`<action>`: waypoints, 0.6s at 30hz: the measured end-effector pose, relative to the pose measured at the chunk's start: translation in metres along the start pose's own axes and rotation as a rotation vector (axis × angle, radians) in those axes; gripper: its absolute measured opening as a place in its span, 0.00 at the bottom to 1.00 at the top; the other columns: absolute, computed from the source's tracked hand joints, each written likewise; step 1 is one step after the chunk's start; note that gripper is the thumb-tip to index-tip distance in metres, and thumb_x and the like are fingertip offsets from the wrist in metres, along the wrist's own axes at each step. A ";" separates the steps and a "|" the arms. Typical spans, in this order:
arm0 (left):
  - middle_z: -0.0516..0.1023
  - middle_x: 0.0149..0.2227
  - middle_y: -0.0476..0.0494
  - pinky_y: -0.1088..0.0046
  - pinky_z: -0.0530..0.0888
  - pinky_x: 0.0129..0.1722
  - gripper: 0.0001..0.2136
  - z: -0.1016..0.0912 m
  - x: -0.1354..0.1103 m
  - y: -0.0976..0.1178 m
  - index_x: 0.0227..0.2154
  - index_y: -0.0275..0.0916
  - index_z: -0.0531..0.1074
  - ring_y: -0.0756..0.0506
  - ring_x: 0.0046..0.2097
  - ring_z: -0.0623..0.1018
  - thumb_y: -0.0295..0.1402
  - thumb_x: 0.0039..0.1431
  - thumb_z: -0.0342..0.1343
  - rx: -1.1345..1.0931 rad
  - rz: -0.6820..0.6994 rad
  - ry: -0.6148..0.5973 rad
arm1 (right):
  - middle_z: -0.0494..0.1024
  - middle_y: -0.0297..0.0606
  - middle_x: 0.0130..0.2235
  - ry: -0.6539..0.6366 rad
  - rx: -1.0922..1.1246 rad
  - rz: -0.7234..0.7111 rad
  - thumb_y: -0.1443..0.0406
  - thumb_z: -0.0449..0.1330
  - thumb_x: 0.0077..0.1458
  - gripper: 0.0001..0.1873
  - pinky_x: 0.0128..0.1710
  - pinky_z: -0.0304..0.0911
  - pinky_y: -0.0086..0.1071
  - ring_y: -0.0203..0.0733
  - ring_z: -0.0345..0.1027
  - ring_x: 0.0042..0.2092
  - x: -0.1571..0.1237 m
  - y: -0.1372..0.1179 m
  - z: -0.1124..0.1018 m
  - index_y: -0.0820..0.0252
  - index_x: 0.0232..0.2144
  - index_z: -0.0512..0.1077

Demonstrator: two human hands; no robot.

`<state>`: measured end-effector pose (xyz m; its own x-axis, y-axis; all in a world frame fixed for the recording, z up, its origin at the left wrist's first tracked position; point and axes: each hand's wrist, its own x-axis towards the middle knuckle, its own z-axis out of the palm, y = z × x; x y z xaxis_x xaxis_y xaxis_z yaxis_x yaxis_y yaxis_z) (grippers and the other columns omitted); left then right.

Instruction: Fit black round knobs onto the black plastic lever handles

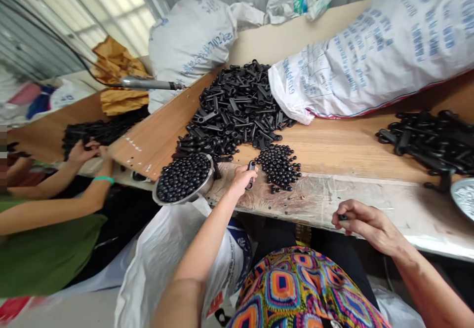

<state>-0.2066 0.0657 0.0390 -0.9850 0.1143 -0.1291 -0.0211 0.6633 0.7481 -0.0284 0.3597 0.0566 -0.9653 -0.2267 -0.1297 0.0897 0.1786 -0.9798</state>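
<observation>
My left hand [242,179] is closed around a black plastic handle-shaped part [251,172] at the table's front edge, just left of a small heap of black balls [279,166]. My right hand [361,222] rests lower right at the table edge, fingers pinched on a small black piece [342,217], probably a ball. A metal bowl [203,188] full of black balls sits left of my left hand. Behind it lies a big pile of black handle parts [237,108].
A wooden table [344,145] carries a large white printed sack [374,47] at the back right and more black parts [429,140] at the right. Another person's hands [83,153] work a second pile at left. A white bag [163,259] hangs below the bowl.
</observation>
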 end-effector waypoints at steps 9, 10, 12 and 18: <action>0.68 0.22 0.52 0.80 0.59 0.15 0.18 0.061 -0.051 0.100 0.40 0.35 0.65 0.55 0.17 0.63 0.30 0.42 0.51 -0.753 0.162 -0.535 | 0.73 0.35 0.23 0.295 0.202 -0.140 0.64 0.65 0.43 0.13 0.22 0.63 0.28 0.34 0.64 0.24 0.021 -0.005 -0.007 0.62 0.34 0.75; 0.69 0.22 0.52 0.80 0.58 0.15 0.18 0.066 -0.058 0.105 0.41 0.35 0.66 0.55 0.18 0.64 0.31 0.42 0.51 -0.771 0.155 -0.556 | 0.71 0.33 0.21 0.339 0.311 -0.177 0.65 0.66 0.41 0.12 0.20 0.62 0.27 0.33 0.63 0.22 0.022 -0.002 -0.007 0.61 0.32 0.76; 0.70 0.23 0.50 0.80 0.57 0.16 0.19 0.075 -0.069 0.110 0.43 0.35 0.65 0.54 0.19 0.65 0.34 0.45 0.50 -0.804 0.139 -0.591 | 0.70 0.31 0.19 0.375 0.528 -0.251 0.67 0.67 0.38 0.11 0.18 0.60 0.26 0.33 0.64 0.21 0.024 0.003 -0.006 0.59 0.30 0.76; 0.69 0.22 0.49 0.79 0.60 0.19 0.22 0.086 -0.091 0.109 0.46 0.37 0.66 0.54 0.22 0.66 0.47 0.55 0.45 -0.788 0.208 -0.589 | 0.76 0.36 0.24 0.300 0.756 -0.240 0.69 0.67 0.38 0.11 0.17 0.64 0.25 0.37 0.70 0.23 0.018 0.005 0.000 0.58 0.30 0.76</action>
<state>-0.1044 0.1914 0.0764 -0.7450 0.6612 -0.0886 -0.1752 -0.0657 0.9823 -0.0455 0.3560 0.0493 -0.9937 0.1060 0.0361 -0.0892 -0.5540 -0.8277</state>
